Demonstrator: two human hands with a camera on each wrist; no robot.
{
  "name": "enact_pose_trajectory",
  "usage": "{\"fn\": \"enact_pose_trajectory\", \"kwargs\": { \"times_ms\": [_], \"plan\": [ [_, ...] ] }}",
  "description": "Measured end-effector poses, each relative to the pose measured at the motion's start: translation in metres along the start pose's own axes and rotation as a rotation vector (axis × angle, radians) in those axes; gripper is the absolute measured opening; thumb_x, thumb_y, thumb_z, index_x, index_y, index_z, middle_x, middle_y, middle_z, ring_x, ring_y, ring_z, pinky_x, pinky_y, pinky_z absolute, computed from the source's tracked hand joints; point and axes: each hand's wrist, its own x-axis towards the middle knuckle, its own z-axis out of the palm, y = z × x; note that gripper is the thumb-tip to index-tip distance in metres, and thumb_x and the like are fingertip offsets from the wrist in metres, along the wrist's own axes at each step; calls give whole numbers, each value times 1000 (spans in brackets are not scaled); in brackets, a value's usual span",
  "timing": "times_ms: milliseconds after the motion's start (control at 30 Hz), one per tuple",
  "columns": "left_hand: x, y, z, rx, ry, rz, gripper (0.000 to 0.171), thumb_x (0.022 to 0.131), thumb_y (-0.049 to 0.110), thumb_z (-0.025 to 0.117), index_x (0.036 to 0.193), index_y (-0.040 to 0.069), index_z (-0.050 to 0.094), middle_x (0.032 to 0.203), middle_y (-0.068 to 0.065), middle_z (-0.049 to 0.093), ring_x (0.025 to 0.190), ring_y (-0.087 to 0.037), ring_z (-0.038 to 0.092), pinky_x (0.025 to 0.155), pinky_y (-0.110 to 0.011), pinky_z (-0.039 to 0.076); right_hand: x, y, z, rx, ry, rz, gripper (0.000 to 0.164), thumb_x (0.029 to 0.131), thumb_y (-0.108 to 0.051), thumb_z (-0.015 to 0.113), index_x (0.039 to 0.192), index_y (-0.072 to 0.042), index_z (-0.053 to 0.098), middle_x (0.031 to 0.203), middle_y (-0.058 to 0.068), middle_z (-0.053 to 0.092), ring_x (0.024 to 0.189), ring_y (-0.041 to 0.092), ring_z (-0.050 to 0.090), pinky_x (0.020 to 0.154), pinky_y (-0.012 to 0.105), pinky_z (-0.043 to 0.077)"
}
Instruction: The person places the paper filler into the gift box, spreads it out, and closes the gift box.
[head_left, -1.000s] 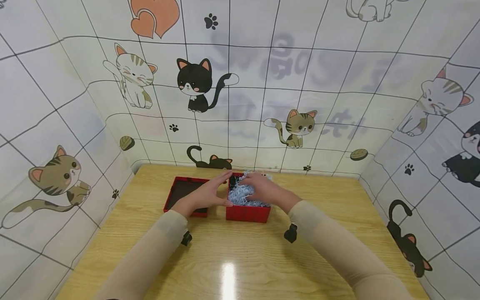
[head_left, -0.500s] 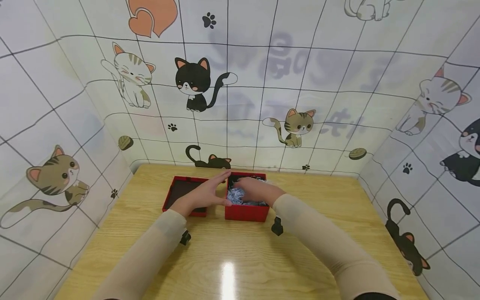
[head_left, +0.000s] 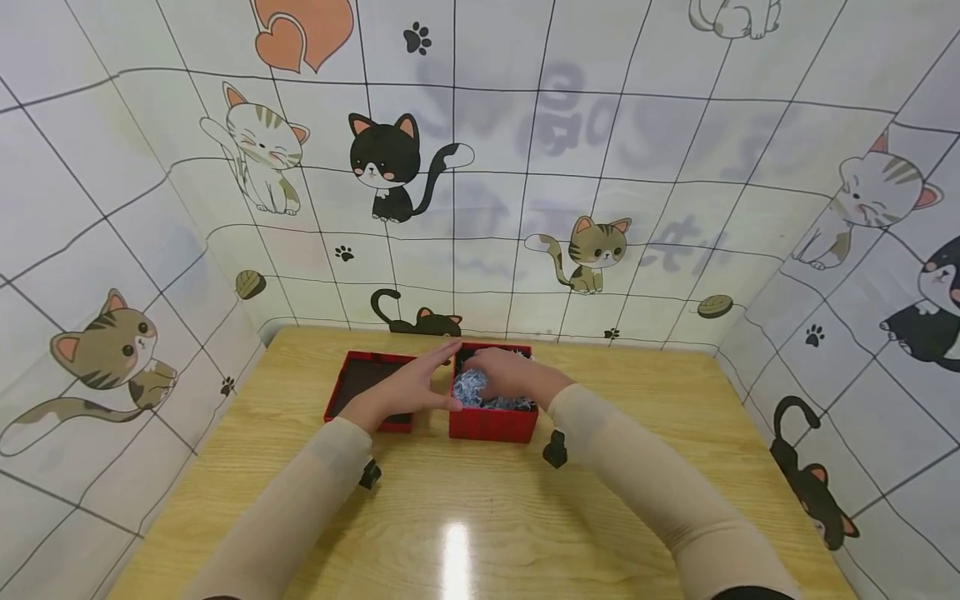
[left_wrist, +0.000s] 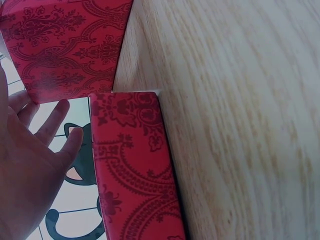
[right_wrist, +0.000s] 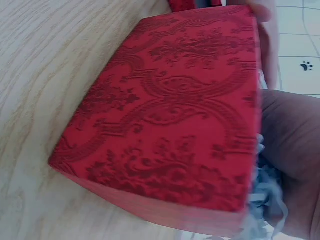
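Note:
A red box (head_left: 492,426) with a dark damask-like pattern (right_wrist: 175,100) stands on the table, its top uncovered. Pale blue shredded paper (head_left: 470,388) fills part of it, and strands (right_wrist: 265,195) show at the rim in the right wrist view. My right hand (head_left: 512,375) reaches down into the box over the paper; its fingertips are hidden, and I cannot tell whether they grip any. My left hand (head_left: 411,387) spreads along the box's left side, fingers and thumb extended at the rim. Beneath that hand lies the matching lid (head_left: 363,380), dark inside facing up.
The wooden table (head_left: 450,517) meets a cat-patterned wall covering (head_left: 487,192) close behind the box, with side panels left and right. A small black device (head_left: 555,450) hangs at my right wrist, another (head_left: 370,474) at my left.
My right hand has moved left and deeper into the box, and the shredded paper sits lower and more to the left. The left hand stays at the box's side.

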Motion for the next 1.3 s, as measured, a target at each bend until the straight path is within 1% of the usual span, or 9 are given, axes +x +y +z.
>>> {"fn": "enact_pose_trajectory", "kwargs": {
  "times_ms": [100,267,500,600,700,800,1067,1167,1300],
  "plan": [
    [0,1,0,5,-2,-8,119,89,57,91,179,34,17,184,14,12,168,-26,23,129,-65,30,-8,-1,-8,11,17,-20,59,100,-26,87,153,-14,66,156,7,63,146,28,56,122,46,47],
    [0,2,0,-6,-9,-27,118,88,60,90,178,42,16,184,12,14,167,-26,25,128,-66,31,-26,-4,-28,84,53,-42,68,98,-31,89,157,-11,62,162,11,57,151,33,50,123,52,44],
    [0,0,-1,-2,-9,-27,120,87,59,90,179,32,18,184,8,14,167,-30,25,127,-69,31,-48,11,-44,187,163,-98,68,97,-28,90,157,-11,63,156,11,61,145,33,54,119,53,48],
    [1,0,0,1,-6,-30,120,87,60,91,179,38,18,184,8,15,167,-30,24,127,-69,31,-60,19,-48,228,204,-94,67,98,-27,89,157,-11,62,158,11,60,145,35,54,118,57,48],
    [2,0,0,5,-3,-30,120,86,60,91,179,37,19,184,8,15,168,-30,24,127,-69,30,-72,26,-51,267,248,-80,67,99,-28,88,158,-10,61,160,12,58,146,37,52,119,62,46],
    [2,0,0,11,-3,-26,120,87,59,91,179,32,19,184,8,16,168,-30,23,127,-68,30,-85,32,-50,319,286,-76,67,100,-28,86,159,-9,59,160,12,57,146,38,52,119,65,44],
    [2,-1,-1,6,0,-14,121,87,57,92,180,27,19,184,9,15,168,-29,21,128,-68,30,-110,49,-38,405,367,-62,70,100,-30,86,161,-14,56,160,11,56,147,43,51,120,67,43],
    [2,-2,-1,5,-1,-11,121,87,57,92,180,27,19,184,10,14,168,-29,20,128,-67,29,-117,55,-32,437,381,-40,72,100,-34,86,162,-16,55,161,10,55,148,41,50,120,66,42],
    [3,-4,0,12,-6,-3,123,86,59,91,180,27,19,184,11,14,169,-28,19,128,-67,28,-125,63,-22,471,410,-20,73,99,-33,87,163,-19,55,163,7,53,149,38,50,120,66,43]
  ]
}}
